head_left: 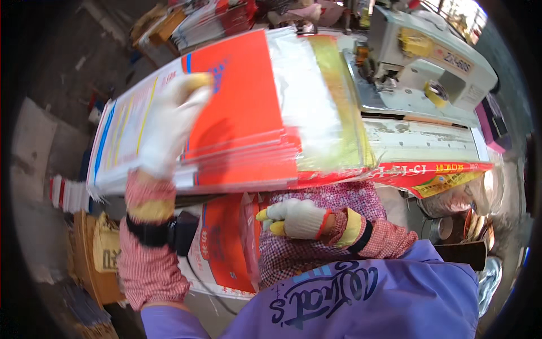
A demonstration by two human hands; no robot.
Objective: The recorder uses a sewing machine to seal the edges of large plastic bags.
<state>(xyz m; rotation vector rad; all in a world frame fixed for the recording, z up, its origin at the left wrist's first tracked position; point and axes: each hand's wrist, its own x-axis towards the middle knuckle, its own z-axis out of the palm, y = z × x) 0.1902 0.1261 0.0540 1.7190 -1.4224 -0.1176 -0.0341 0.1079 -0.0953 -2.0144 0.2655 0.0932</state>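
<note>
My left hand, in a white glove with yellow fingertips, is above a stack of red and white woven sacks. It is smeared by motion, so its grip cannot be made out. My right hand, gloved the same way, hovers over my lap by the patterned apron. Its thumb and fingers are apart, and nothing shows between them. Left of it, below the stack's near edge, hangs another red and white sack. White film-like liners and a yellowish sheet lie at the stack's right side.
A pale sewing machine stands at the far right, a roll of tape on it. A red and yellow printed sheet hangs along the table's front edge. More sacks are piled beyond the table. A wooden stool stands lower left.
</note>
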